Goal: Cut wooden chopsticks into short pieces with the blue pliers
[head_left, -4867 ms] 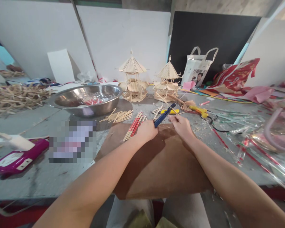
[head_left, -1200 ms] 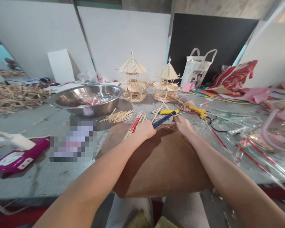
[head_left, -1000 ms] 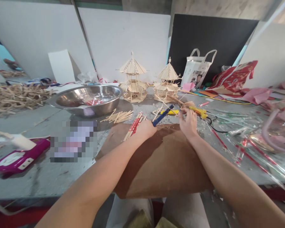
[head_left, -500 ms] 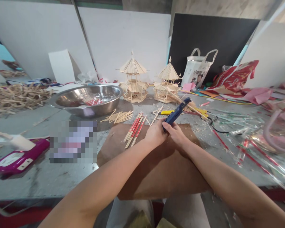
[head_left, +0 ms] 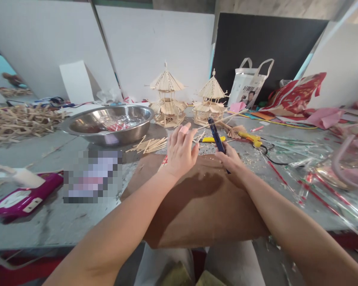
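Note:
My right hand [head_left: 231,159] is closed round a dark blue tool [head_left: 216,135], held upright and leaning left over the far edge of a brown sheet [head_left: 209,214]. My left hand [head_left: 181,153] is raised with its fingers spread and holds nothing. It hides most of a bundle of sticks with red wrapping [head_left: 164,160]. Loose light sticks [head_left: 150,145] lie left of that hand. Behind the hands stand two stick-built pagoda models, a taller one [head_left: 167,97] and a shorter one [head_left: 211,99].
A steel basin [head_left: 107,137] is at the back left, with a stick pile [head_left: 20,121] beyond. A purple device [head_left: 32,198] lies far left. Yellow-handled scissors [head_left: 250,139], a yellow cutter [head_left: 213,139] and plastic wrappers [head_left: 304,153] lie on the right.
My left hand has let go of the blue tool, moved left over the red-wrapped sticks and opened. My right hand has moved slightly right, and the tool now tilts left.

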`<state>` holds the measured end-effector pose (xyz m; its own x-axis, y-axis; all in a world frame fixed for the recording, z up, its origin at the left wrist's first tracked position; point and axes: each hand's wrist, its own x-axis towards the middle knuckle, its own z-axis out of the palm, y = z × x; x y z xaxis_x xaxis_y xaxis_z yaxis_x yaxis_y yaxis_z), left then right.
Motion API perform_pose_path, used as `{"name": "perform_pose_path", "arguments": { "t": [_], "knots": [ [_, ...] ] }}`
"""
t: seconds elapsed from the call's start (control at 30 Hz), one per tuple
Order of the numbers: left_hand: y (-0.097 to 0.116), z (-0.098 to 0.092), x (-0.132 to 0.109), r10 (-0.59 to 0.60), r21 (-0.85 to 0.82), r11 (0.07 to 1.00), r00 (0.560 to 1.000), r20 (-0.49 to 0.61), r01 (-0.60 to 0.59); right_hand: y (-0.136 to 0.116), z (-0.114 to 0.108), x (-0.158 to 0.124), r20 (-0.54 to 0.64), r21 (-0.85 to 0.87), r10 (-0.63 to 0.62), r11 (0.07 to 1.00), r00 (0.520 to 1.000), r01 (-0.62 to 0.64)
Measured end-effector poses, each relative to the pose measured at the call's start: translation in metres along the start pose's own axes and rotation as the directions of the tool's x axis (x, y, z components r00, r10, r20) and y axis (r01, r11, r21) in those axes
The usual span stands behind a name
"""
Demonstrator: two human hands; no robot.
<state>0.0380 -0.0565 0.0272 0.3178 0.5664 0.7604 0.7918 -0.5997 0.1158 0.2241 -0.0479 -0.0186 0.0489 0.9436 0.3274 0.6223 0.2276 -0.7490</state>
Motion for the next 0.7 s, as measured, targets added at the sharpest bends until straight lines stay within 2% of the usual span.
{"name": "perform_pose_path", "arguments": {
  "t": [0.1,0.2,0.27,0.37,0.5,0.7],
  "knots": [
    [-0.009,0.008,0.002,-0.037,-0.052,0.998,0.994,0.104,0.043,-0.009,-0.001,-0.003,0.111,-0.07,-0.02,0.997,0.994,0.027],
    [-0.014,0.014,0.002,-0.13,-0.051,0.988,0.96,0.248,0.147,-0.015,0.0,-0.006,0.194,-0.122,-0.065,0.988,0.979,0.09],
    [-0.015,0.016,0.002,-0.188,-0.011,0.98,0.937,0.293,0.2,-0.016,0.0,-0.007,0.207,-0.14,-0.073,0.985,0.976,0.103],
    [-0.017,0.015,0.002,-0.197,0.009,0.979,0.929,0.312,0.204,-0.016,0.001,-0.007,0.189,-0.14,-0.091,0.983,0.978,0.119],
    [-0.018,0.017,0.001,-0.182,-0.006,0.981,0.937,0.299,0.192,-0.017,0.005,-0.007,0.09,-0.175,-0.123,0.975,0.988,0.138],
    [-0.014,0.022,-0.002,-0.133,-0.1,0.981,0.947,0.291,0.169,-0.018,0.006,-0.007,0.017,-0.357,-0.091,0.93,0.996,0.091]
  ]
}}
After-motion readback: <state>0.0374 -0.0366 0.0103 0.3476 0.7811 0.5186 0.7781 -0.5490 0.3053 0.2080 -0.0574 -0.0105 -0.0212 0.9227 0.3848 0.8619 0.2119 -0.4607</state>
